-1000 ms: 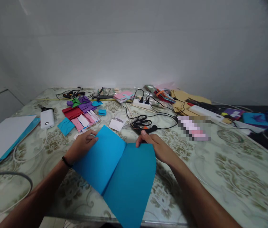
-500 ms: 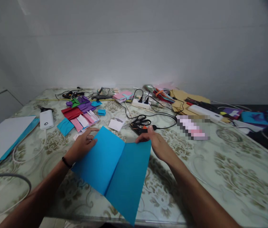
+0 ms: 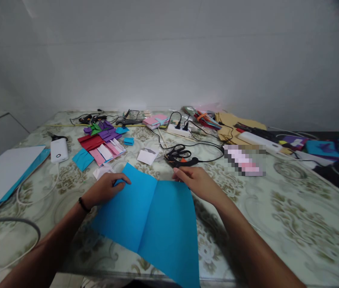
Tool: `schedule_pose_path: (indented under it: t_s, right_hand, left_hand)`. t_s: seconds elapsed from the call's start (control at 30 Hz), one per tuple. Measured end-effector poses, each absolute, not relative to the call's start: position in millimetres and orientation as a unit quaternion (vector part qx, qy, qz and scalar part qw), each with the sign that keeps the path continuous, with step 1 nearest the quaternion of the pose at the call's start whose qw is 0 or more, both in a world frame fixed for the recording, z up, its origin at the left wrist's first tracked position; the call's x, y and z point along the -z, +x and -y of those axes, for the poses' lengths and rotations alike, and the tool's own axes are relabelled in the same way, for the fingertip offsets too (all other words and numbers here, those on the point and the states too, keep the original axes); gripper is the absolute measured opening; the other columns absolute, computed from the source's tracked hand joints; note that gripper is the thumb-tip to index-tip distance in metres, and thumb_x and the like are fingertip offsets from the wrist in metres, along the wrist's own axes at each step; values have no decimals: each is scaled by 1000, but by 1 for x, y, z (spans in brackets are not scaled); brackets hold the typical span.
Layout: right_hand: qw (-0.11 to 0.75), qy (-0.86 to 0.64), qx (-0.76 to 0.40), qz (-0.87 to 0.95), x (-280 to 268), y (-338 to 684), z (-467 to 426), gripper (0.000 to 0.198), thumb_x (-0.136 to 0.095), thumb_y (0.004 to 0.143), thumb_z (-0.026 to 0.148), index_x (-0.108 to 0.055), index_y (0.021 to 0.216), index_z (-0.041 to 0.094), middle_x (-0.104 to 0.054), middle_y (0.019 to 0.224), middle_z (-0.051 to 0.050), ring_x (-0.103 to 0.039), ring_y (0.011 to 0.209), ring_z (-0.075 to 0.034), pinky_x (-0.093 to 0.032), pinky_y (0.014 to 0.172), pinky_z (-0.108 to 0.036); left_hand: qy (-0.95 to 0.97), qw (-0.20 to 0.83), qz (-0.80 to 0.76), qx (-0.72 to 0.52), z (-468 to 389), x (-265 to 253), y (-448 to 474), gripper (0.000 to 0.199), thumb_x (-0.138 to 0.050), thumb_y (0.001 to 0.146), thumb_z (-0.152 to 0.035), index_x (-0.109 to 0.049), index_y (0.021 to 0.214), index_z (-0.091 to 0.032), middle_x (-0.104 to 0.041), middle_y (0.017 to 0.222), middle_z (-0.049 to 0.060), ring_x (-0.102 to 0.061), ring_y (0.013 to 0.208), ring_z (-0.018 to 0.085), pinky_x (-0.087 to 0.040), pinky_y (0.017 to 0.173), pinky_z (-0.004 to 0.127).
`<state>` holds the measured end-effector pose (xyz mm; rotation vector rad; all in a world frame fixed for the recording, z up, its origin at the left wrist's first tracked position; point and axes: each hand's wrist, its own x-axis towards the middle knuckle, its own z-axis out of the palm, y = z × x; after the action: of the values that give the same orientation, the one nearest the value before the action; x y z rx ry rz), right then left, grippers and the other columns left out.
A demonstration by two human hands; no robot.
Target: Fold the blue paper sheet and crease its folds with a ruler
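Observation:
A large sheet of blue paper [image 3: 163, 224] with a crease down its middle lies opened out between my hands. My left hand [image 3: 109, 187] grips its upper left edge, thumb on top and fingers partly behind the sheet. At the top right edge, my right hand [image 3: 195, 181] pinches the paper between thumb and fingers. The right half of the sheet curves down toward the table's front edge. Just beyond my right hand lie black-handled scissors [image 3: 178, 152] and a black glue gun [image 3: 189, 162]. A small white paper piece [image 3: 147, 156] rests beyond the sheet.
Folded paper pieces in red [image 3: 90, 141], purple [image 3: 109, 135] and other colours lie at the back left. A white power bank [image 3: 59, 150] with a cable and a paper stack [image 3: 4, 172] are on the left. A power strip [image 3: 179, 129] with cords sits at the back.
The right half of the blue paper has swung outward and flattened, so the sheet is opened wider. My right hand has turned slightly, and my left hand has shifted a little on its edge.

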<state>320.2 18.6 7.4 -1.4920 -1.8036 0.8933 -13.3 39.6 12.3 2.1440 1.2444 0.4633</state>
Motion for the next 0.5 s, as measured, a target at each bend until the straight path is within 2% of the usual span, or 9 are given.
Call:
schedule_pose_path:
  t_s: [0.13,0.23,0.3,0.43,0.5]
  right_hand:
    - [306,-551,-333,701,-10,325,-19,43,-56,95,55,-75,76,20,-75,75,-6,-65,69,-24,-43,64,-33]
    - [310,-537,-341,707,-8,330,-22,40,-62,92,53,-75,74,20,-73,70,-4,-64,65,-22,-43,61,-32]
    - [329,-524,-348,704,-10,335,-25,41,-64,90,56,-75,76,20,-74,70,-5,-66,66,-21,-47,62,-33]
    - [427,-507,-323,675,-40,355,-18,45,-61,95,58,-74,80,17,-74,80,-9,-67,75,-21,-52,74,-38]
    - [499,-499,-279,651,-67,371,-7,45,-51,103,53,-71,86,17,-73,90,-9,-67,81,-19,-52,80,-41]
  left_hand:
    - [821,308,-453,-159,-38,-12,-13,30,-55,88,-31,-80,102,-22,-57,60,-2,-44,55,15,-30,55,26]
    - [829,323,-431,-146,-37,-15,-13,30,-56,87,-29,-80,103,-23,-73,80,1,-51,59,15,-35,59,26]
    - [832,334,-421,-139,-35,-18,-13,30,-56,87,-29,-80,104,-24,-77,91,2,-54,63,15,-37,61,27]
    - [835,345,-409,-130,-31,-29,-14,30,-55,89,-29,-79,107,-24,-78,98,2,-60,72,17,-40,65,27]
    - [839,344,-402,-126,-28,-37,-14,30,-55,91,-31,-79,108,-24,-78,99,2,-62,75,18,-40,65,27]
